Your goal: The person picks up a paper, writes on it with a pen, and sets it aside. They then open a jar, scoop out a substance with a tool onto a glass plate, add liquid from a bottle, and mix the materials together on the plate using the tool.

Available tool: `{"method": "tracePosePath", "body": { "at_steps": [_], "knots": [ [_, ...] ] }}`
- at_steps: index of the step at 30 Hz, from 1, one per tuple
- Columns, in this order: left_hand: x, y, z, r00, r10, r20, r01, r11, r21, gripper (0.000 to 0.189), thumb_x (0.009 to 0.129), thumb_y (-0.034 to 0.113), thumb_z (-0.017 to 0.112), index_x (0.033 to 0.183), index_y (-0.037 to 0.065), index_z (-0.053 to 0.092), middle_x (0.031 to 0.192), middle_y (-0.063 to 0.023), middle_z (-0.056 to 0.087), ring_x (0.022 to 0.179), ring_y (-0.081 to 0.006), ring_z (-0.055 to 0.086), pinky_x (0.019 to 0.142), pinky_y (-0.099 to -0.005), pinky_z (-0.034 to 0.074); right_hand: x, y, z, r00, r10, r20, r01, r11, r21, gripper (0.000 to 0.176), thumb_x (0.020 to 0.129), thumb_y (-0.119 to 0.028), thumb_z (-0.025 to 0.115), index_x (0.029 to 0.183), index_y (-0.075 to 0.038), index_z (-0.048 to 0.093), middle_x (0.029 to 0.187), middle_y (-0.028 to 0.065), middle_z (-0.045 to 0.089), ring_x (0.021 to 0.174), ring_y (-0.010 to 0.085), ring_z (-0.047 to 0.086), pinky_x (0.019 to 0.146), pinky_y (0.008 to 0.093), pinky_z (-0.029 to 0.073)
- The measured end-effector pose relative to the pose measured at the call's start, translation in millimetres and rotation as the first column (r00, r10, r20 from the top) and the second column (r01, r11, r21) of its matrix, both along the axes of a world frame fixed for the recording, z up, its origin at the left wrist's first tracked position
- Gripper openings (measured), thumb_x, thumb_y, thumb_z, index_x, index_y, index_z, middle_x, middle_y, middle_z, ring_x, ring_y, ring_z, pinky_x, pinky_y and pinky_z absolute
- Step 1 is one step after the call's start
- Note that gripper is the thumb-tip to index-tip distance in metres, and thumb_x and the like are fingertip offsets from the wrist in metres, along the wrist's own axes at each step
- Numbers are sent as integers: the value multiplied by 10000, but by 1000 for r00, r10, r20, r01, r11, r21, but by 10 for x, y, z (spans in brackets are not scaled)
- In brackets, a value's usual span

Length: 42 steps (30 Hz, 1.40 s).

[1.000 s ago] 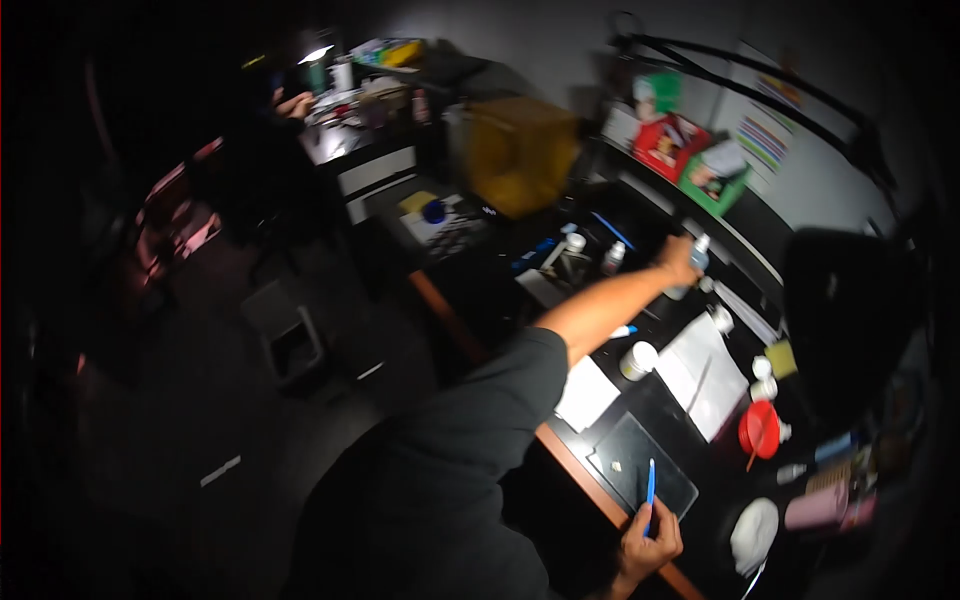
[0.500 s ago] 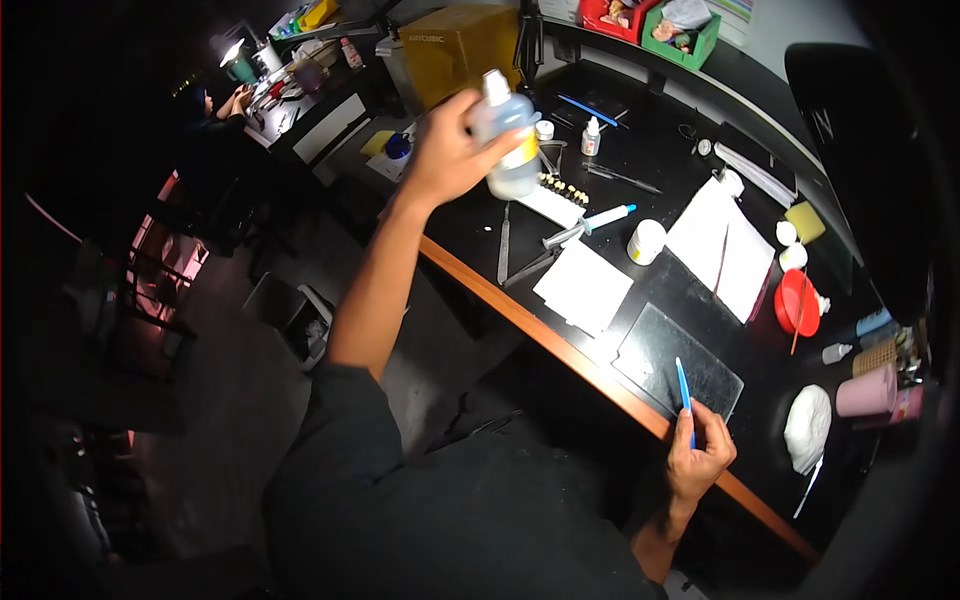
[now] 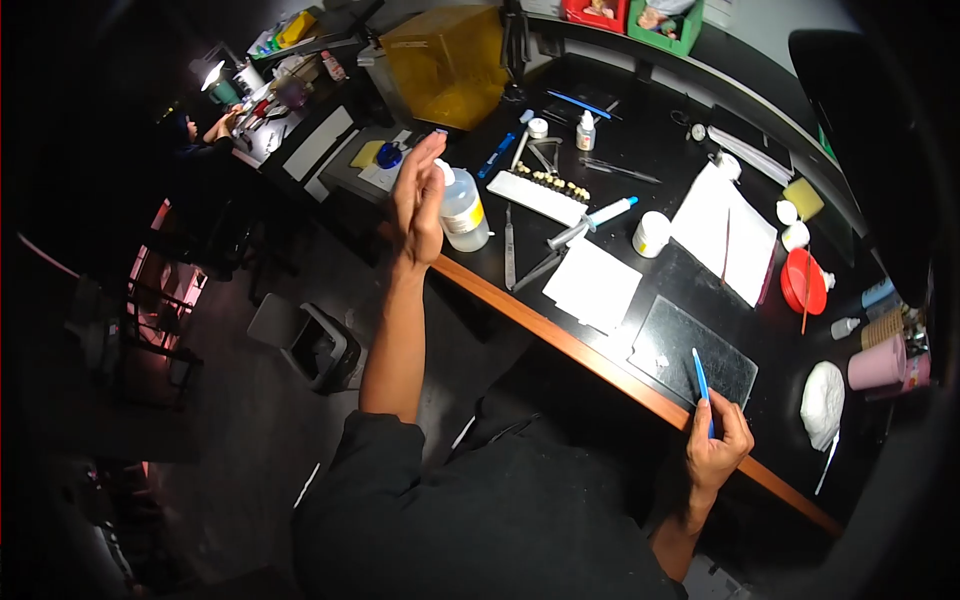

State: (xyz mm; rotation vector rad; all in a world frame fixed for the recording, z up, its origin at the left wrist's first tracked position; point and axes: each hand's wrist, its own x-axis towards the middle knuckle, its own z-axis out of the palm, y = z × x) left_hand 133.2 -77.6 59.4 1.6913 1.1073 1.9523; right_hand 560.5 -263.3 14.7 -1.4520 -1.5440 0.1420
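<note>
A translucent bottle (image 3: 463, 212) with a white cap and a yellow-and-white label stands upright near the table's front left edge. Just beside it, my left hand (image 3: 416, 208) is raised with its fingers stretched out, close to the cap. My right hand (image 3: 718, 445) pinches a slim blue tool (image 3: 701, 378), tip pointing up and away from me. Under that tip lies a dark glass slab (image 3: 672, 350) with a few small white bits on it. White paper sheets (image 3: 594, 283) are to the slab's left.
A syringe (image 3: 592, 222), metal tweezers (image 3: 510, 250), a white jar (image 3: 652, 233) and a shade guide (image 3: 540, 195) sit mid-table. On the right are a red bowl (image 3: 803, 281), a pink cup (image 3: 876, 364) and white cotton (image 3: 822, 405). Another person (image 3: 205, 135) works at the far left.
My left hand has lowered the bottle to the table's front left and opened beside it. My right hand still holds the blue tool over the slab. The view has shifted slightly.
</note>
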Motion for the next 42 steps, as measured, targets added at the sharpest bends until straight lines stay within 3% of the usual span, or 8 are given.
{"method": "tracePosePath", "body": {
  "at_steps": [1,6,11,17,22,25,37,42],
  "knots": [
    [-11,66,-39,998,-35,-47,35,999,5,423,1144,251,468,1404,-49,617,1379,-219,680,1305,-295,634,1156,-404,437,-3,1,8,1000,-5,8,5,1000,5,142,899,15,760,1036,38,785,709,90,638,566,135,556,524,296,386],
    [87,222,-190,983,147,-111,-140,988,66,200,1115,174,596,1065,-10,658,956,-104,755,977,-207,747,923,-344,574,-69,-7,114,998,-40,-52,36,997,-72,115,886,31,754,997,38,783,688,99,624,565,149,571,528,301,413],
    [113,326,-237,991,99,86,-106,990,89,250,995,79,781,1033,-16,553,937,-164,742,901,-208,749,858,-315,598,-72,-23,136,998,-66,-7,66,994,-89,109,883,4,776,988,28,795,694,99,662,545,150,602,504,300,425],
    [26,326,-210,991,-80,103,65,988,142,126,1046,90,590,1075,-14,526,938,-191,737,940,-255,707,947,-419,556,-79,-15,142,998,-70,5,70,993,-90,115,890,2,778,998,36,796,698,86,667,550,133,602,501,289,419],
    [158,381,-297,988,134,78,-145,975,169,368,953,36,785,1094,9,446,954,-211,716,862,-203,700,849,-340,568,-99,-18,156,998,-51,-25,48,994,-102,121,902,28,758,1015,53,790,692,85,647,557,121,606,515,275,418],
    [212,322,-219,992,-28,125,4,982,188,308,988,64,728,1119,14,455,951,-191,708,897,-204,688,903,-359,528,-102,-12,140,998,-49,-32,46,995,-88,113,904,28,757,1010,52,787,695,87,645,561,122,601,522,278,416],
    [122,409,-296,995,75,-65,-62,981,185,251,1058,105,520,1262,0,418,981,-213,736,949,-235,688,964,-397,524,-76,-27,110,998,-60,-25,58,993,-102,126,902,4,762,1018,42,793,698,89,645,562,127,576,525,291,407],
    [306,384,-267,991,134,-23,-127,976,177,167,1075,149,498,1114,-12,518,998,-172,738,952,-248,685,937,-387,527,-72,-29,127,998,-55,-18,53,993,-106,126,901,-4,767,1016,42,794,704,93,650,561,128,577,523,292,409]
  ]
}}
